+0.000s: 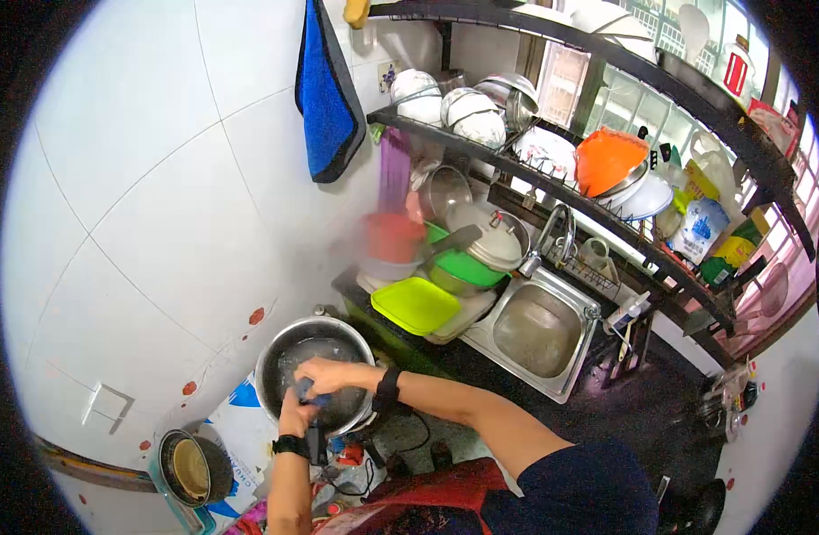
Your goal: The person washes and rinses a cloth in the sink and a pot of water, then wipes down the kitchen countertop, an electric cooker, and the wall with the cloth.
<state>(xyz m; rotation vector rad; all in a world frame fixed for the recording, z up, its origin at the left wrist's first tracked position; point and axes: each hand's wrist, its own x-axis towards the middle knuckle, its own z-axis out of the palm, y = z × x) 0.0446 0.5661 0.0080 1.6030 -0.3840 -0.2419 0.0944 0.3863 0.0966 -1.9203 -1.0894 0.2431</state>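
A large round metal pot [272, 352] with a dark, wet-looking inside stands low in front of me. Both of my hands are together over its near side. My left hand [295, 415] is closed on a small blue-grey thing [310, 392], possibly a cloth; its shape is mostly covered by fingers. From the other side, my right hand [332, 375] grips the same thing. A black band circles each wrist. Just below the left hand, a black handle-like part [317, 442] sticks out by the pot's rim.
Left of the pot, a smaller dark pot [215, 471] sits on a tray by a printed white-and-blue box [240, 443]. A lime-green tray [416, 306], stacked bowls and a steel sink [566, 383] line the counter. Dish racks [552, 183] overhang it. A blue towel [325, 107] hangs on the wall.
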